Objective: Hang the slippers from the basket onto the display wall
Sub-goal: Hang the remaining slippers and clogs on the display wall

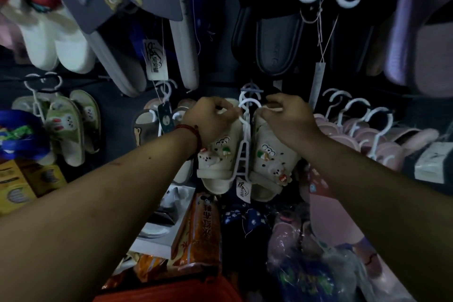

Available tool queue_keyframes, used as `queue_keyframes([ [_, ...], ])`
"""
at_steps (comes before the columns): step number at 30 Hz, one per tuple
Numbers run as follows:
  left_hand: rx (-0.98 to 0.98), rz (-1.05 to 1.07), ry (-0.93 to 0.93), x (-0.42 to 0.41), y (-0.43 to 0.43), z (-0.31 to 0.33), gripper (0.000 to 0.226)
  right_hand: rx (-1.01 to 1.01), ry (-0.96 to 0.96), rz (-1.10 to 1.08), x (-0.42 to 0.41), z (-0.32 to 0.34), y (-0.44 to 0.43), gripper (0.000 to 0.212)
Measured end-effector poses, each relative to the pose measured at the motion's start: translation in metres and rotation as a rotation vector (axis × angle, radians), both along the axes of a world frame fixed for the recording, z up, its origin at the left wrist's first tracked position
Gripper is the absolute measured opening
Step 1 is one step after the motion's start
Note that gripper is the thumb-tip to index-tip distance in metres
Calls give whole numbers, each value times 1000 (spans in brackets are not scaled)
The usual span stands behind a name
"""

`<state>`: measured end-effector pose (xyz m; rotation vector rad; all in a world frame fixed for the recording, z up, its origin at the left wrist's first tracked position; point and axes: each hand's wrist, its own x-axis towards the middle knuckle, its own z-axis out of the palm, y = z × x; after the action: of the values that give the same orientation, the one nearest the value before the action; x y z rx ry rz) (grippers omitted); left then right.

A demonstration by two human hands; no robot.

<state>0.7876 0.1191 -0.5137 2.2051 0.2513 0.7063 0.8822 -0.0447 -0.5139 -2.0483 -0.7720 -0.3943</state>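
In the middle of the frame, two bare hands reach up to a pair of cream slippers (247, 154). The slippers sit on a white hanger (242, 152), one on each side of it. They have little bear and rainbow charms on top. A paper tag (244, 190) dangles under them.

The left hand (210, 120) is at the top of the left slipper. Its fingers (224, 108) are curled shut around the top edge, next to the hanger's hook. A red string (193, 135) goes around that wrist. The right hand (289, 117) is at the top of the right slipper. Its fingers (272, 108) pinch the top edge, tight and closed.

The hook of the hanger is up by a dark peg (252, 89) on the wall, but it is too dim to tell if it hangs on it.

Green slippers (71, 127) hang at the left of the frame. Pink slippers (362, 135) hang in a row at the right. Black slippers (277, 41) hang at the top. A red basket (171, 289) shows at the bottom edge, with bags and boxes above it
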Motion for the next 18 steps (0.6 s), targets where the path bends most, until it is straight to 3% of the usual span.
queue_keyframes([
  [4, 110, 38, -32, -25, -8, 17, 26, 24, 34, 18, -18, 14, -21, 56],
  [11, 139, 52, -227, -63, -48, 75, 18, 118, -83, 66, -58, 73, -64, 47],
  [18, 88, 50, -259, -63, -69, 141, 32, 211, -180, -12, -64, 144, -88, 44],
])
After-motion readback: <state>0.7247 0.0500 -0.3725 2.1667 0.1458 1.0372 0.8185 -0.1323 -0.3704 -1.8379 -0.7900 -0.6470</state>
